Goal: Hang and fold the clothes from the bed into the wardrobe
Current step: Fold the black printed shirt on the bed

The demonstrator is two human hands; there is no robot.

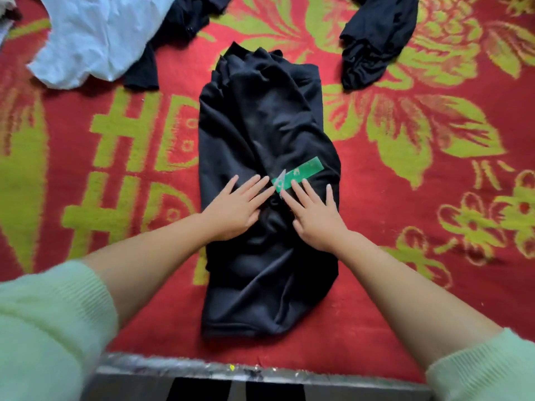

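A black garment (pixel 260 125) with a green label lies lengthwise on the bed, folded into a long narrow shape. My left hand (pixel 236 206) rests flat on its middle, fingers straight and spread. My right hand (pixel 315 212) presses flat beside it, fingertips touching the green label (pixel 304 172). Both hands lie on top of the cloth and grip nothing. The wardrobe is out of view.
The bed is covered by a red blanket (pixel 405 198) with yellow-green flowers. A white garment (pixel 95 39) lies at the far left over dark cloth (pixel 144 70). Another black garment (pixel 373 39) is crumpled at the far right. The bed's near edge (pixel 231 369) runs along the bottom.
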